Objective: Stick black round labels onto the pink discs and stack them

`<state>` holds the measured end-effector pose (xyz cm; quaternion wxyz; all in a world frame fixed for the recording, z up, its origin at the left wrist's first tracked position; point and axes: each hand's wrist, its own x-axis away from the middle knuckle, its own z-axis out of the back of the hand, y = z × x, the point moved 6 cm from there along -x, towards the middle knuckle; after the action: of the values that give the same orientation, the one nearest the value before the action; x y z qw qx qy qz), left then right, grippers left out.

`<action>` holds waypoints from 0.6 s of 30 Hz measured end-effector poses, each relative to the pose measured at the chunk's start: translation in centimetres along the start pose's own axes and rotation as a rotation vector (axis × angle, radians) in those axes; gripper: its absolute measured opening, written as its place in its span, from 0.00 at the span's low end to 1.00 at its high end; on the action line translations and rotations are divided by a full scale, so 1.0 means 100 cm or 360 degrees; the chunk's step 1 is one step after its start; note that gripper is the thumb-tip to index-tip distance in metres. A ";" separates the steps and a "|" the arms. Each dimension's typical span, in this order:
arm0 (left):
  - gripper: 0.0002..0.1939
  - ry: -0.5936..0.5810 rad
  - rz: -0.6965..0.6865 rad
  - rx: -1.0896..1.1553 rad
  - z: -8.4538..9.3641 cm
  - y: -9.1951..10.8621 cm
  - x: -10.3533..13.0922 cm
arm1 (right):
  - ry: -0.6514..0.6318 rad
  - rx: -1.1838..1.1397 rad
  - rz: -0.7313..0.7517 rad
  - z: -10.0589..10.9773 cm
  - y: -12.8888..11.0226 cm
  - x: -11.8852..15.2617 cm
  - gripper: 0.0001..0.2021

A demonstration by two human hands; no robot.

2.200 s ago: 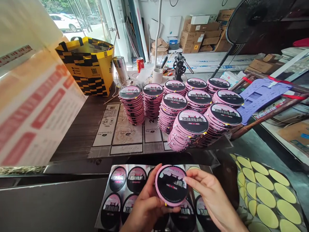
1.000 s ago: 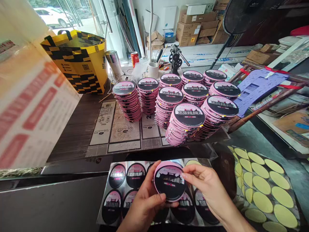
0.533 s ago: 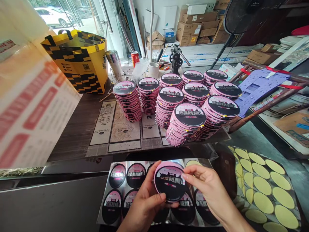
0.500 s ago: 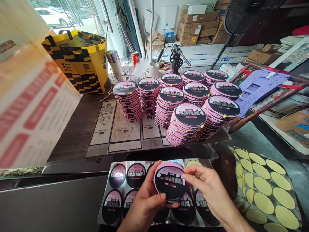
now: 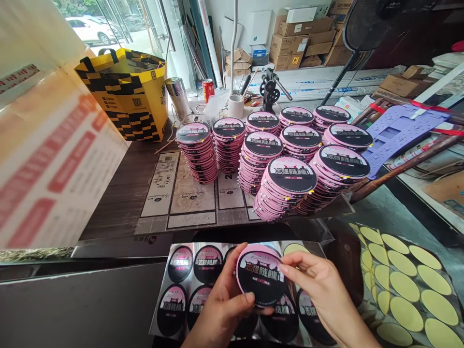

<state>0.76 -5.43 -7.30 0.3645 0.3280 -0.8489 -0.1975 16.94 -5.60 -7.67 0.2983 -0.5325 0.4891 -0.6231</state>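
Observation:
A pink-rimmed round disc (image 5: 261,275) with a black printed face is held up by my left hand (image 5: 226,302), thumb on its front and fingers round its edge. My right hand (image 5: 321,285) pinches thumb and fingertips at the disc's upper right edge, over the rim of its round label. Below both hands lies a silvery sheet of round black stickers (image 5: 173,309), partly covered by the hands. Behind, on the table, stand several stacks of similar pink discs (image 5: 292,175).
A yellow and black bag (image 5: 126,104) stands at the table's back left, near a metal cup (image 5: 177,94) and red can (image 5: 208,90). A sheet with yellow ovals (image 5: 406,309) lies at the lower right. A purple plastic piece (image 5: 402,130) leans beyond the stacks.
The whole view has shifted, so the table, stacks and hands appear slightly further right. Both hands keep nearly the same hold on the disc, which looks slightly turned.

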 end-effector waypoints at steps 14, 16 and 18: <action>0.34 -0.0019 -0.0057 0.0004 0.002 -0.002 -0.002 | 0.0010 0.0069 0.0100 -0.001 -0.007 0.002 0.04; 0.35 -0.0018 -0.0067 0.0005 0.002 -0.003 -0.003 | 0.0010 0.0068 0.0088 -0.001 -0.007 0.001 0.05; 0.35 -0.0022 -0.0067 0.0003 0.003 -0.003 -0.003 | 0.0020 0.0074 0.0089 -0.001 -0.006 0.001 0.05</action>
<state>0.85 -5.38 -7.83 0.3540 0.3447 -0.8446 -0.2064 16.95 -5.43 -7.10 0.3248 -0.5075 0.4912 -0.6290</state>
